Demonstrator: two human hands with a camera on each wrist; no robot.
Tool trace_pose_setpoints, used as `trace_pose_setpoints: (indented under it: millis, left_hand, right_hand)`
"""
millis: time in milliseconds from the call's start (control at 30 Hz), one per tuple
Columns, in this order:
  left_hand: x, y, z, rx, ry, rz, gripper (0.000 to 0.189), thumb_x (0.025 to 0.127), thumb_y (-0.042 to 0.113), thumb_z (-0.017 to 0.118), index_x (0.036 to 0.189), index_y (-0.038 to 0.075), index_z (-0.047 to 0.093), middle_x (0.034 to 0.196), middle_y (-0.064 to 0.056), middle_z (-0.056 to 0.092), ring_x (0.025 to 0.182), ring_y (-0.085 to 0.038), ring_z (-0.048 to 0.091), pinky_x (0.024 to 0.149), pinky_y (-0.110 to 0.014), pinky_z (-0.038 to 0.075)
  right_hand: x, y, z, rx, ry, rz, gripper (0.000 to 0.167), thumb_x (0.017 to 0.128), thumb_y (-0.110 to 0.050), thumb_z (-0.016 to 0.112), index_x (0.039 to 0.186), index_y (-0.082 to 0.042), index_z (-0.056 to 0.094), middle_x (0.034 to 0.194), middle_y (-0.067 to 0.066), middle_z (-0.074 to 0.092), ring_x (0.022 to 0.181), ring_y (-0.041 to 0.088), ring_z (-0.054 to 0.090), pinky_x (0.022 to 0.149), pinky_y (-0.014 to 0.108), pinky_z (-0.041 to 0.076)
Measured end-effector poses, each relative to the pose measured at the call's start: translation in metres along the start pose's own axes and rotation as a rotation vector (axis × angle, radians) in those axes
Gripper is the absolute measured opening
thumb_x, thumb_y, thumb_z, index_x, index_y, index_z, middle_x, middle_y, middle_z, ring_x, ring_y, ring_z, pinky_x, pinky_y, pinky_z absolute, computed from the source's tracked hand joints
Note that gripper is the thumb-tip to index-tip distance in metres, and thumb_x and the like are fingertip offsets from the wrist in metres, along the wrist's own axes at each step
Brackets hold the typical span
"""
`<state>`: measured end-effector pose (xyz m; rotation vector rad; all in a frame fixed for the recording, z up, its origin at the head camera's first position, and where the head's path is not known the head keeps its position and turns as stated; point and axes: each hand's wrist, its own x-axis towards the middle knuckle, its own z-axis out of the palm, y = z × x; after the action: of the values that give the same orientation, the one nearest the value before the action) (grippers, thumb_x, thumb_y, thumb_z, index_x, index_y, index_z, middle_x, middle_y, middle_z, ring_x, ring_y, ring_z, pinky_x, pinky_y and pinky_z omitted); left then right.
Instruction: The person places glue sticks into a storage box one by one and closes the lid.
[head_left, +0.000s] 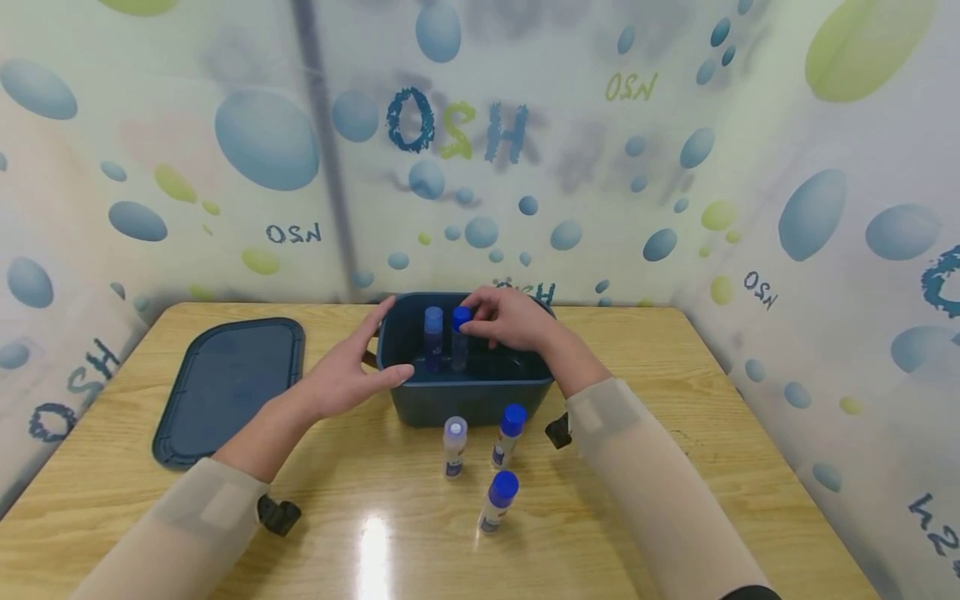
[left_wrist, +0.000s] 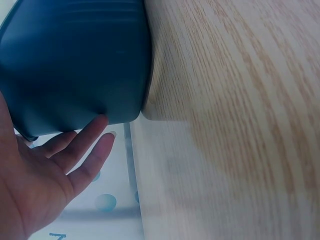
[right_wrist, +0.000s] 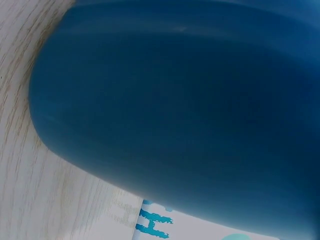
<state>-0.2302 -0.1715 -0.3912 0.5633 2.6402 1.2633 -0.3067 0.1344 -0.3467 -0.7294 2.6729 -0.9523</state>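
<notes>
A dark blue bin (head_left: 472, 408) stands on the table, two blue-capped glue sticks upright inside it. My right hand (head_left: 513, 319) reaches over the rim and pinches the cap of the right-hand glue stick (head_left: 461, 337). Just left of that one is the other glue stick (head_left: 433, 337). At the bin's left end, my left hand (head_left: 341, 375) is spread, thumb over the near rim; in the left wrist view its fingers (left_wrist: 90, 135) lie against the end wall, fairly straight. The bin's wall (right_wrist: 165, 115) hides my right hand in the right wrist view.
In front of the bin stand a glue stick (head_left: 454, 450) with a pale top and two blue-capped ones, a nearer glue stick (head_left: 497, 504) and a farther glue stick (head_left: 507, 437). A dark blue lid (head_left: 232, 387) lies flat at the left. A patterned wall backs the table.
</notes>
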Motion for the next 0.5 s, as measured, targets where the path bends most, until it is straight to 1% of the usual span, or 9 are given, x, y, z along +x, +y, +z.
trace_pose_setpoints:
  millis: [300,500]
  left_hand:
    - [0.0002,-0.0016,0.0002,0.007,0.000,-0.004,0.104,0.104,0.059,0.070,0.177,0.040,-0.002,0.174,-0.022,0.034,0.130,-0.042,0.065,0.095,-0.052,0.062]
    - [0.0003,-0.0007,-0.0003,0.009,0.000,-0.004,0.104,0.104,0.059,0.070,0.177,0.039,-0.002,0.175,-0.023,0.033,0.130,-0.042,0.065,0.094,-0.051,0.062]
  right_hand:
    - [-0.0006,0.0001,0.0003,0.006,0.013,-0.002,0.038,0.106,-0.030,0.077,0.140,-0.015,0.069,0.102,0.004,0.076,0.073,0.021,0.072,0.080,0.037,0.061]
    - [-0.0008,-0.0011,-0.0006,0.010,0.018,-0.010,0.038,0.106,-0.030,0.076,0.141,-0.015,0.069,0.102,0.004,0.077,0.074,0.022,0.072,0.082,0.038,0.061]
